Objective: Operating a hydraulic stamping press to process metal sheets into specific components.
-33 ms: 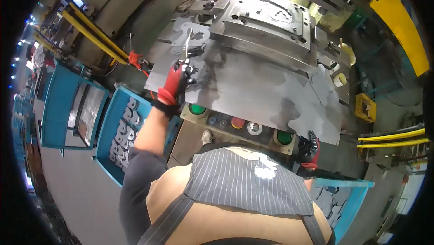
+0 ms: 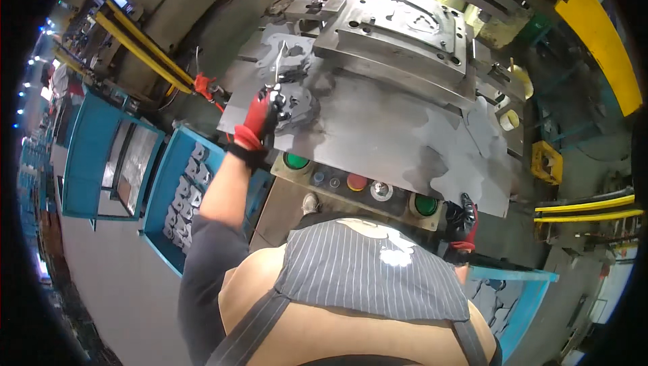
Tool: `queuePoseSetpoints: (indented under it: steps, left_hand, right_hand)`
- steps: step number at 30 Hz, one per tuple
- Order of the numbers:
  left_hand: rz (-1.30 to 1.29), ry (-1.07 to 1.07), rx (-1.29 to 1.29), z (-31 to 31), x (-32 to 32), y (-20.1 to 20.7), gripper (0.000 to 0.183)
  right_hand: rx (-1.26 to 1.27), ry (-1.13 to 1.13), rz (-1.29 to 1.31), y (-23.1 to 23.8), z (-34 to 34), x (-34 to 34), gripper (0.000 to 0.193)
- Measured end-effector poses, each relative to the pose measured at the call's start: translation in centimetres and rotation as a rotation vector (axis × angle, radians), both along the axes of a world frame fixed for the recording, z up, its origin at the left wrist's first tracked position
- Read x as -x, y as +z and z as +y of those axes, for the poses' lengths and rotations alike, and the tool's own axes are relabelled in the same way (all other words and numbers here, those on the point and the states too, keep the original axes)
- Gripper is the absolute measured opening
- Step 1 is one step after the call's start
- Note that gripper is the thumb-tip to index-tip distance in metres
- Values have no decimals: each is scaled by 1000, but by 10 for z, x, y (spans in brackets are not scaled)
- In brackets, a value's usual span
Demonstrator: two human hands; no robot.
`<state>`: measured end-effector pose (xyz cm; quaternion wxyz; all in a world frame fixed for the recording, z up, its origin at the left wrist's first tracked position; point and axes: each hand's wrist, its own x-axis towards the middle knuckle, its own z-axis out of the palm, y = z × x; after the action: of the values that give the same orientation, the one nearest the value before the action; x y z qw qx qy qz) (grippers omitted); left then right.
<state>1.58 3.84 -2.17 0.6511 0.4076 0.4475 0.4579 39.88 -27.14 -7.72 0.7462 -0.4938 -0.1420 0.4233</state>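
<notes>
My left hand [image 2: 262, 115], in a red and black glove, is closed round a slim silver hand tool [image 2: 278, 62] with a long thin tip. The tip points away from me, over a flat grey cut-out metal part [image 2: 287, 47] at the table's left end. Another such part [image 2: 295, 101] with holes lies close to the fingers. At the front right edge of the steel table [image 2: 378, 130], my right hand [image 2: 462, 219], gloved the same way, rests with its fingers stretched against the edge. I see nothing in it; its underside is hidden.
A steel die block [image 2: 398, 49] stands at the table's back. Below the front edge sits a control panel [image 2: 334, 182] with green and red buttons. Blue bins hold grey metal parts at left [image 2: 156, 231] and right [image 2: 536, 298]. A yellow press frame [image 2: 594, 29] arches at upper right.
My left hand has shifted very slightly, and the holed part beside its fingers shows more plainly. My right hand stays in place.
</notes>
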Motion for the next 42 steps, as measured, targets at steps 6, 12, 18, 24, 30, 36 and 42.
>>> queuePoseSetpoints:
  steps: [6,12,18,24,30,36,42]
  left_hand:
    - [127,-40,84,71,28,-49,23]
    - [92,-398,172,98,80,-85,28]
    - [-173,-365,263,73,63,-41,34]
    - [-151,-379,45,4,31,-14,41]
    - [166,-231,-27,-34,36,-16,30]
    - [200,-210,-44,-35,68,-5,24]
    - [255,-87,-3,-48,109,-13,31]
  right_hand:
    - [74,75,-380,-33,9,-7,25]
    - [151,24,-452,-2,13,13,19]
    - [112,-115,147,37,35,31,18]
    - [-254,60,-646,66,133,-4,20]
    - [-193,107,-874,116,319,-43,28]
    - [98,-220,-1134,78,466,-104,53]
    - [770,33,-1453,150,431,-14,52]
